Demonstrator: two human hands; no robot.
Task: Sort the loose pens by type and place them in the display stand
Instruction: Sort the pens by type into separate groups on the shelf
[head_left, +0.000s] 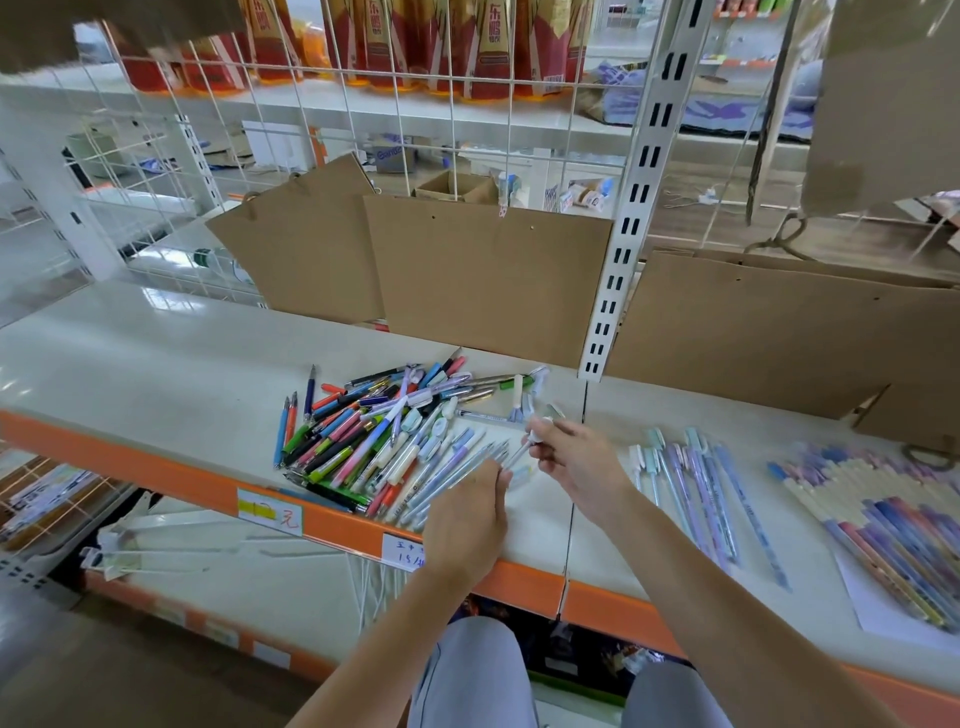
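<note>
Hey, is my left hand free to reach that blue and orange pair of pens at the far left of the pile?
Probably yes. The left hand rests at the pile's near right edge; the blue and orange pens lie apart on bare shelf, nothing over them.

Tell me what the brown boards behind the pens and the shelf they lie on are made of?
The brown boards look like plain cardboard: matte, tan, thin edged, with punched holes. The shelf seems to be painted metal, though I cannot be sure: its cream top is glossy and reflects light, with an orange front edge.
</note>
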